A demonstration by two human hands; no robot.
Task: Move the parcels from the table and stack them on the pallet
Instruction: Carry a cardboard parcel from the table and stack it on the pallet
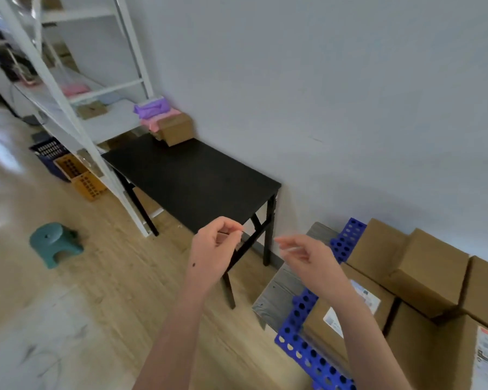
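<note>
1. Black worktop stood against the wall. At its far end sat a brown cardboard box, touching a pink parcel with a purple parcel on top, their edges blurred.
2. The blue pallet lay beside the worktop and carried stacked cardboard parcels. The frame's right and bottom edges cut them off, and their labels were unreadable.
3. The left grip hung in the air before the worktop's near corner, fingers curled together against the thumb, with nothing visible in it.
4. The right grip hovered with fingers apart, loose and empty. Its forearm hid part of one parcel.
5. White shelving at left was smeared by blur.
</note>
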